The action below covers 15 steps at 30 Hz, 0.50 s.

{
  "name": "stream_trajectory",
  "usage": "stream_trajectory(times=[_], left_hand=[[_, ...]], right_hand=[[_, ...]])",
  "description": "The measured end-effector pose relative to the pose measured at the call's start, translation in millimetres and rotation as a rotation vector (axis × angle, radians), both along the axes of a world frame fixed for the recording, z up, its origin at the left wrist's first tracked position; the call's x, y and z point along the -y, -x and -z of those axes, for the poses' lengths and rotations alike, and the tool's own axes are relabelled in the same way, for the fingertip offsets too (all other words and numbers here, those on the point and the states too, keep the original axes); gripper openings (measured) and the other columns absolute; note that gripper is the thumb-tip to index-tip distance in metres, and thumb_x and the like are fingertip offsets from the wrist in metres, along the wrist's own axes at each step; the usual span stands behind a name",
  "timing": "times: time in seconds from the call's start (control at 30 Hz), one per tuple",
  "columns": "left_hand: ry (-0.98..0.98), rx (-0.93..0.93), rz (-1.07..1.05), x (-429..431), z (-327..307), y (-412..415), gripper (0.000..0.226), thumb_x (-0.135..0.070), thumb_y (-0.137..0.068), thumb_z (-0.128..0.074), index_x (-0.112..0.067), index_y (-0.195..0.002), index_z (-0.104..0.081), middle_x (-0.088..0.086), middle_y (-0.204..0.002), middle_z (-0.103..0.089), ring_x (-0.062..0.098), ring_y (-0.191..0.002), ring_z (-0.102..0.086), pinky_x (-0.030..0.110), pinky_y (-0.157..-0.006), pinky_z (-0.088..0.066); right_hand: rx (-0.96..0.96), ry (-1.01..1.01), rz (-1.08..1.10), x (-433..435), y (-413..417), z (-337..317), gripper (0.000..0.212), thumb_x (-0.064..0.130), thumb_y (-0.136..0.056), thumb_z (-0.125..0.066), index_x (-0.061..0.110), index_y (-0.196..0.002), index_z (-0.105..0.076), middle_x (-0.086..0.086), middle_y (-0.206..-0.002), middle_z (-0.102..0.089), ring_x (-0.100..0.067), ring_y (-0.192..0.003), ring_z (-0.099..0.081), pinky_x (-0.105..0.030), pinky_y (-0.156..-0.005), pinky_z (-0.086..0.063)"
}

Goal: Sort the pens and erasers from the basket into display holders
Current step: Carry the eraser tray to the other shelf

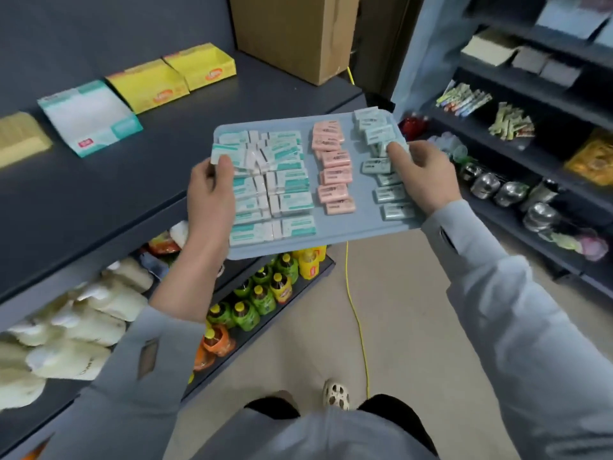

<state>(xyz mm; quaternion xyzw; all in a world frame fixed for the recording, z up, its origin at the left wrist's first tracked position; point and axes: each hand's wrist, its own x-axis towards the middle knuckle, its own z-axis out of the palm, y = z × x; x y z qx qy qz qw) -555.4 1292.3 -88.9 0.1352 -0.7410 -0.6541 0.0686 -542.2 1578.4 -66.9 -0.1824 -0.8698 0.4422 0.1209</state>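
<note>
Erasers all over the tray (331,232) in the head view, and it's held up in the air over the floor, near the corner of the dark shelf (99,194). There are three groups on it. Teal-and-white erasers (275,184) are packed in rows on the left, pink erasers (333,171) run in a loose column down the middle, and grey-green erasers (381,167) line the right side.

Left hand (209,190) has the tray's left edge, thumb curled over the top and landing on a teal-and-white eraser at the rim, fingers hidden beneath. Right hand (423,174) grips the right edge, thumb on top across the grey-green ones, the other fingers folding round the rim.

Up on the shelf, well apart from the tray, two yellow display boxes (149,86) stand side by side, open, with a white-and-teal display box (89,117) just left of them. A cardboard box (292,31) sits at the shelf's far end. Below the tray, bottles (262,293) with yellow caps fill a lower shelf, and a yellow cable (358,320) runs across the floor.
</note>
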Motion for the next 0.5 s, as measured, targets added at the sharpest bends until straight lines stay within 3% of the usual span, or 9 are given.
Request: stream_trajectory(times=[0.13,0.33,0.4,0.5], left_hand=[[-0.047,0.027,-0.096,-3,-12,37,0.046,-0.059,-0.088,-0.049,-0.024,-0.117,-0.054,-0.002,-0.113,-0.066,0.016,-0.1,-0.067,0.047,-0.088,-0.055],[-0.031,0.061,-0.204,20,-24,79,0.056,-0.072,-0.069,-0.051,-0.03,-0.105,-0.057,-0.002,-0.113,-0.067,0.02,-0.102,-0.066,0.048,-0.091,-0.052],[-0.021,0.053,-0.24,31,-25,89,0.055,-0.068,-0.074,-0.051,-0.026,-0.109,-0.059,-0.001,-0.113,-0.067,0.021,-0.101,-0.066,0.048,-0.091,-0.052],[-0.006,0.057,-0.282,46,-25,101,0.054,-0.065,-0.08,-0.048,-0.022,-0.111,-0.059,0.002,-0.112,-0.067,0.023,-0.101,-0.066,0.049,-0.093,-0.052]], right_hand=[[-0.018,-0.036,-0.121,-5,59,-23,0.047,0.055,-0.089,-0.054,0.02,-0.119,-0.062,0.005,-0.106,-0.063,-0.013,-0.096,-0.057,-0.024,-0.082,-0.04],[-0.048,-0.023,-0.246,17,136,-30,0.048,0.054,-0.088,-0.055,0.019,-0.119,-0.062,-0.001,-0.114,-0.064,-0.022,-0.111,-0.057,-0.03,-0.086,-0.043],[-0.051,-0.029,-0.282,29,154,-31,0.047,0.052,-0.09,-0.054,0.017,-0.122,-0.061,-0.002,-0.119,-0.064,-0.022,-0.111,-0.057,-0.028,-0.086,-0.041],[-0.026,-0.031,-0.343,43,178,-30,0.05,0.052,-0.092,-0.053,0.014,-0.124,-0.059,-0.001,-0.109,-0.06,-0.019,-0.103,-0.056,-0.027,-0.083,-0.039]])
